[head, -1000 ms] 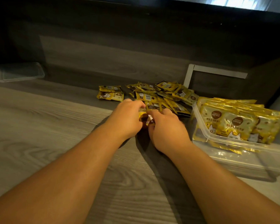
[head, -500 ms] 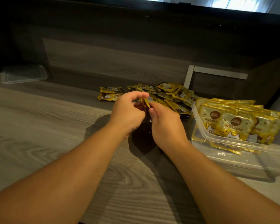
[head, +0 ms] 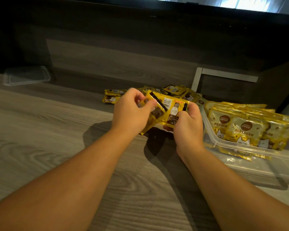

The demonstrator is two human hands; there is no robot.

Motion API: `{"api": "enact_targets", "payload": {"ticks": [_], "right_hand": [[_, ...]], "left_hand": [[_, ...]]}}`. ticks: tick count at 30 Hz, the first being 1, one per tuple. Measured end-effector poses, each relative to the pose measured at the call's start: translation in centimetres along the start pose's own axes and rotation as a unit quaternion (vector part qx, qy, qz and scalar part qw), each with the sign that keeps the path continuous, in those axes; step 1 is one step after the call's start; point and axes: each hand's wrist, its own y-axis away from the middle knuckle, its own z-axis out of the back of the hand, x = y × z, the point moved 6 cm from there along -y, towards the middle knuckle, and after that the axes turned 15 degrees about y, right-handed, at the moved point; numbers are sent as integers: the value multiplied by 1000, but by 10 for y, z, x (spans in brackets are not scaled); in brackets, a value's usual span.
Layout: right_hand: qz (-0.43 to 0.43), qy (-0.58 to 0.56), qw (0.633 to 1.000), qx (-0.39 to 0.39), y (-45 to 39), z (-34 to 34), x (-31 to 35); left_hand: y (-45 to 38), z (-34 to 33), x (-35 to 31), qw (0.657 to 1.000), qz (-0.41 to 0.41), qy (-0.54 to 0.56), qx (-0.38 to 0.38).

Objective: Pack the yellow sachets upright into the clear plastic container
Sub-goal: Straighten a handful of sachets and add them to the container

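Both hands hold yellow sachets (head: 169,107) lifted above the wooden table, their printed backs facing me. My left hand (head: 132,112) pinches a blurred sachet at its left side. Fingers of my right hand (head: 188,125) curl round the right end of the held sachets. Behind the hands lies a loose pile of yellow sachets (head: 177,90) flat on the table. At the right stands the clear plastic container (head: 240,147), with several sachets (head: 244,127) upright in rows inside it.
A clear plastic lid (head: 26,75) lies at the far left on the table. A dark wooden back panel (head: 123,67) rises behind the pile, with a white frame (head: 223,75) at its right. The table surface (head: 40,139) is grey wood grain.
Both hands have risen from the pile toward me, lifting sachets off the table. The sachets now show their printed backs between the hands.
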Motion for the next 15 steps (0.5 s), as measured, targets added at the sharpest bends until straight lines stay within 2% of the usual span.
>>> {"api": "enact_targets", "payload": {"ticks": [2,5,7,13,15], "right_hand": [[-18,-23,1000,-6,-1,2,-1],[-26,-36,999,-8,-1,2,-1],[-27,-37,999,-9,0,2,0],[-31,-55,998,-14,0,2,-1],[-20,-66,997,-18,-1,3,0]], "left_hand": [[-4,10,9,988,69,121,-61],[-5,15,30,939,196,259,-116],[-5,13,35,912,242,310,-118],[-4,5,39,854,302,410,-104],[-4,3,43,823,344,441,-96]]}}
